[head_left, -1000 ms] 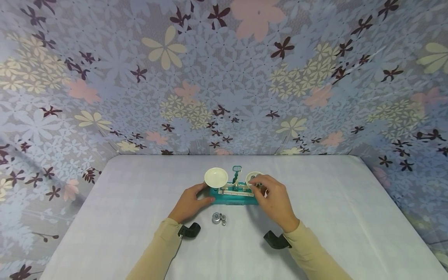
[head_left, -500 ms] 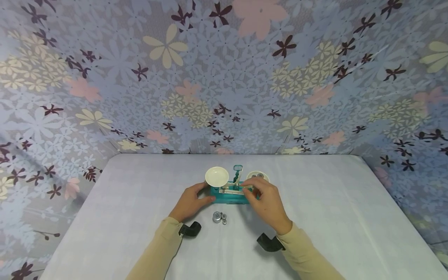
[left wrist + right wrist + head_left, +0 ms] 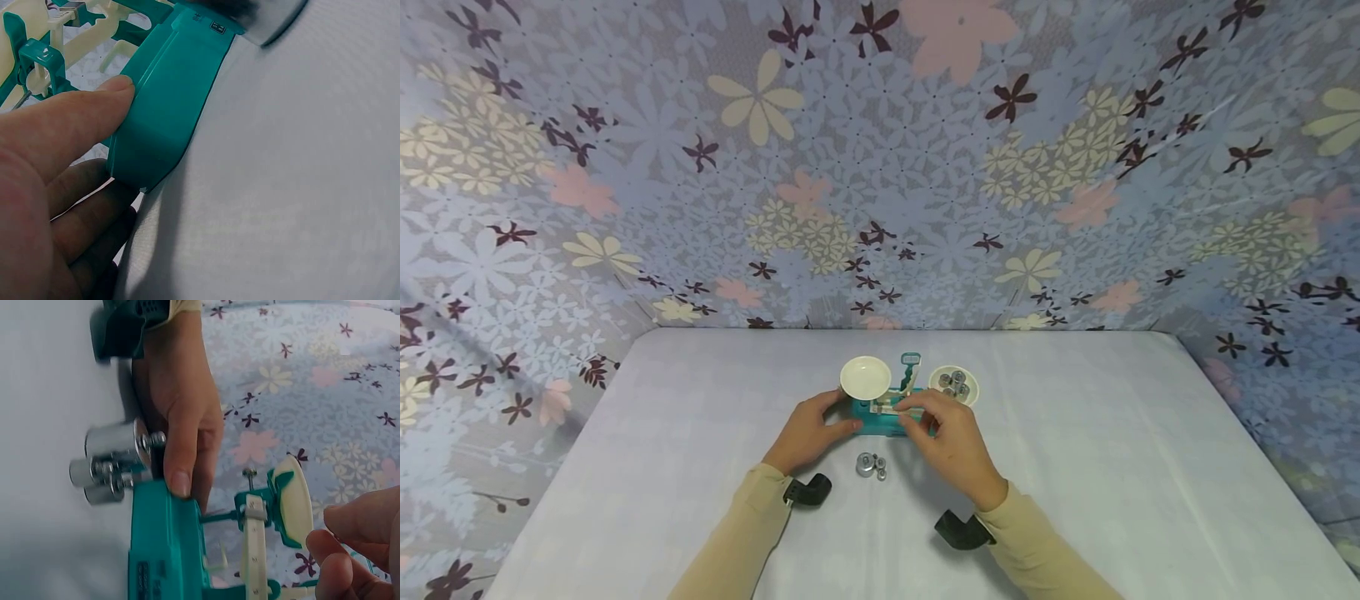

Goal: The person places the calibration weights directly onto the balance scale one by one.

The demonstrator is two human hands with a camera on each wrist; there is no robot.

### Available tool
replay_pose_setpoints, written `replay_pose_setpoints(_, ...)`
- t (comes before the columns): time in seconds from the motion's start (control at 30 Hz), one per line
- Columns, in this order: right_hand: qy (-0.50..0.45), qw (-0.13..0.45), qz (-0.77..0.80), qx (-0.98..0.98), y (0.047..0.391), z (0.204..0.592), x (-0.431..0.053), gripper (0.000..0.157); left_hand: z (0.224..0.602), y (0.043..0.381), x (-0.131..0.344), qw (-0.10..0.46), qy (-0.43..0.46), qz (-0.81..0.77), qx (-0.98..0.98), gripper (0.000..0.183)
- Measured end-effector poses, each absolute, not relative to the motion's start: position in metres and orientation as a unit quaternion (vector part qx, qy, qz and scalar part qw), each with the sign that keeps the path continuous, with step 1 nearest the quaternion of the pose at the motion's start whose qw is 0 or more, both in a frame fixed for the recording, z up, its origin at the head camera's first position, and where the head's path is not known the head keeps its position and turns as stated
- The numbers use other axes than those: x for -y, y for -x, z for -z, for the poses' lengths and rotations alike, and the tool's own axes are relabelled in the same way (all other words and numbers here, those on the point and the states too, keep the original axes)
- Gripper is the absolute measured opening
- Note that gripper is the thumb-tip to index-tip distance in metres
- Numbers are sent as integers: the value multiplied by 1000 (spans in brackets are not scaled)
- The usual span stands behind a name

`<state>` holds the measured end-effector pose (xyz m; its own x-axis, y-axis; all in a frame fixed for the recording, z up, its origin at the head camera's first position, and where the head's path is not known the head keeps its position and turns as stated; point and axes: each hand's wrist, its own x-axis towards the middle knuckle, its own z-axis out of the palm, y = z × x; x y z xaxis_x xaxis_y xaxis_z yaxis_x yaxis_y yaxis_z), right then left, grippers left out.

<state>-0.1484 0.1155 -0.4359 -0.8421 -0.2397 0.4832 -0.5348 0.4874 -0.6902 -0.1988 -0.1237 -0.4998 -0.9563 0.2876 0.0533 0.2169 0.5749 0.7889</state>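
Observation:
A teal balance scale stands on the table with cream pans. My left hand grips the left end of its base, thumb on the front and fingers curled behind. The left pan rides higher and has nothing in it; several metal weights sit in the lower right pan. My right hand hovers in front of the graduated beam, its bent thumb and index finger slightly apart, with nothing visible between them. A sliding rider sits near the beam's left end.
On the white tablecloth, in front of the scale, a large metal weight stands beside smaller weights. The scale's pointer frame rises at its middle. Floral cloth hangs behind the table.
My right hand has moved left from the right pan along the beam, uncovering the weights in that pan. The left hand keeps its grip on the base.

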Motion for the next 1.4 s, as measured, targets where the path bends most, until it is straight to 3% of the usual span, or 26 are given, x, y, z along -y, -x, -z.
replay_pose_setpoints(0.3,-242,132,-488,828,145,443,-102,15,500,199,125,34,-150,-436,-886,66)
replay_pose_setpoints(0.9,-162,15,-517,840,138,458,-86,15,498,199,124,40,-140,-437,-888,66)
replay_pose_setpoints(1.4,-172,3,-525,833,140,475,-88,14,497,199,124,32,-147,-441,-885,66)
